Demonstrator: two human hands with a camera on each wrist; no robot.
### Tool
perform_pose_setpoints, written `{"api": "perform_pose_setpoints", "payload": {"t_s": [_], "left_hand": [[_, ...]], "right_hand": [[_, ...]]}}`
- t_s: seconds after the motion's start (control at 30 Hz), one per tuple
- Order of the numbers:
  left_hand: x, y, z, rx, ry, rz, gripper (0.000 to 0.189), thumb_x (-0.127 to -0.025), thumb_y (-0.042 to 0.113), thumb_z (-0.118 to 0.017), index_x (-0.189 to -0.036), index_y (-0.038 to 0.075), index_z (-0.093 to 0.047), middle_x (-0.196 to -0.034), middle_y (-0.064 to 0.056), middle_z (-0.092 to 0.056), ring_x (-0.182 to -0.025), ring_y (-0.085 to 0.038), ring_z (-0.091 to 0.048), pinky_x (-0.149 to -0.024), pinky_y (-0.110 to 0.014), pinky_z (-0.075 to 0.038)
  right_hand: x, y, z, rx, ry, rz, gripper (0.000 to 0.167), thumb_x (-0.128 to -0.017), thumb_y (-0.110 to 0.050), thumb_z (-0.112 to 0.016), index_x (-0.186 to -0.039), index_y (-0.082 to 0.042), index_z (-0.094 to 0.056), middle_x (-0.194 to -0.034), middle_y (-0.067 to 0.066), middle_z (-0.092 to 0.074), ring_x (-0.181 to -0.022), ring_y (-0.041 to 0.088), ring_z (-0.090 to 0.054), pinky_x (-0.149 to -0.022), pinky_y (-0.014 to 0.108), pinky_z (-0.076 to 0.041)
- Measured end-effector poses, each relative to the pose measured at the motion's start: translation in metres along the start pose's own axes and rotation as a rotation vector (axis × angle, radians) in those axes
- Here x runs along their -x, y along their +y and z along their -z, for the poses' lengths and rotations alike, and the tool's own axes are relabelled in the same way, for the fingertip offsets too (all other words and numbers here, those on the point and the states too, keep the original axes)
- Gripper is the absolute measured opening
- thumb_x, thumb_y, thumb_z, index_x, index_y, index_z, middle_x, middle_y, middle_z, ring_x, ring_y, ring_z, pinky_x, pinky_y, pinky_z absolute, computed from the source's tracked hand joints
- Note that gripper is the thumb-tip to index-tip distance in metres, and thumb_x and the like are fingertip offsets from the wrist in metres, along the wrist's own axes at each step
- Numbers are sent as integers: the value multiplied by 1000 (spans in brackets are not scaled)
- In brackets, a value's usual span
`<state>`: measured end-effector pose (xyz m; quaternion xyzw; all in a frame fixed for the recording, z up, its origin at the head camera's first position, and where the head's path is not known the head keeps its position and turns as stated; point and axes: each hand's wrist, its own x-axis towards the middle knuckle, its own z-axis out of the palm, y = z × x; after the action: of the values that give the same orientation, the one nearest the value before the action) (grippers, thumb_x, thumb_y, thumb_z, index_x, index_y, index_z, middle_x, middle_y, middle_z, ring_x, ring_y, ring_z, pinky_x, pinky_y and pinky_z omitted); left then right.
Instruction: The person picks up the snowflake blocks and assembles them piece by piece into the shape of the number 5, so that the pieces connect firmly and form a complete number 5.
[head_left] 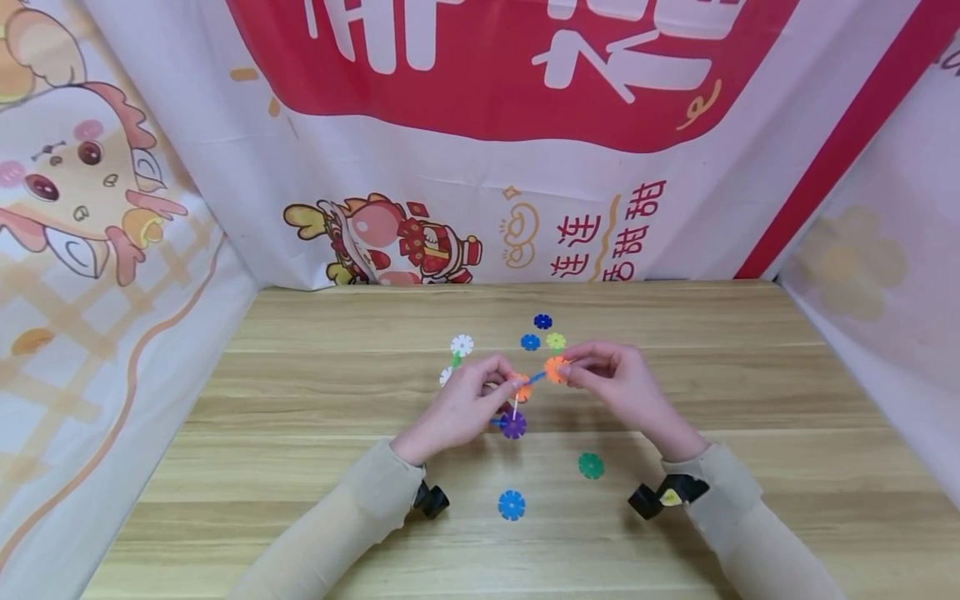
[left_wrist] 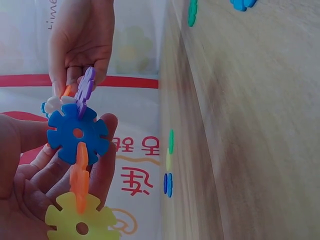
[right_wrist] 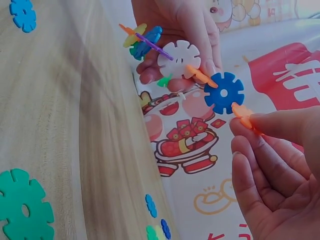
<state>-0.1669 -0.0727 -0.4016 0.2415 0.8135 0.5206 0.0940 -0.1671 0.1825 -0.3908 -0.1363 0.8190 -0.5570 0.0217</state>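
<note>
The left hand and the right hand are near each other, slightly apart. Each one pinches with thumb and bent fingers. Behind the hands, left arm and right arm slant inward.

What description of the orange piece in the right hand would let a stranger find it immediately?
Above the wooden table, find the right hand, at one end of a chain of flower-shaped discs. The orange piece is the one it pinches, slotted into a blue disc. The other orange piece on that disc is at the left hand instead.
</note>
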Motion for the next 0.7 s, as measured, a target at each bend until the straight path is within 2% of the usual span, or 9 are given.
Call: {"api": "perform_pose_setpoints", "payload": {"t_s": [0.17,0.4,0.63,0.7], "left_hand": [[0,0,0,-13,2,-6,13,-106,28,-59,-101,19,-66,-90,3,-69,-63,-15,-55,-53,-26,-42],[0,0,-1,-65,19,-16,10,-105,24,-61,-98,19,-66,-85,4,-69,-61,-13,-54,-51,-26,-41],[0,0,-2,-99,11,-26,10,-104,22,-62,-97,19,-66,-85,4,-69,-60,-11,-54,-51,-26,-41],[0,-1,-3,-93,12,-32,10,-105,22,-62,-96,18,-66,-86,1,-70,-59,-12,-53,-51,-25,-41]], "right_hand": [[0,0,-1,-1,-11,10,18,-96,-17,-75,-108,-5,-73,-101,7,-74,-88,26,-71,-79,44,-60],[0,1,-2,-9,-37,22,14,-96,-13,-74,-108,-5,-74,-102,7,-74,-90,31,-70,-81,47,-60],[0,7,-3,-45,-83,47,14,-96,-12,-73,-107,-3,-74,-100,8,-74,-92,44,-68,-80,41,-60],[-1,7,-4,-43,-81,56,14,-96,-12,-73,-108,-4,-74,-100,8,-74,-91,40,-68,-79,40,-60]]}}
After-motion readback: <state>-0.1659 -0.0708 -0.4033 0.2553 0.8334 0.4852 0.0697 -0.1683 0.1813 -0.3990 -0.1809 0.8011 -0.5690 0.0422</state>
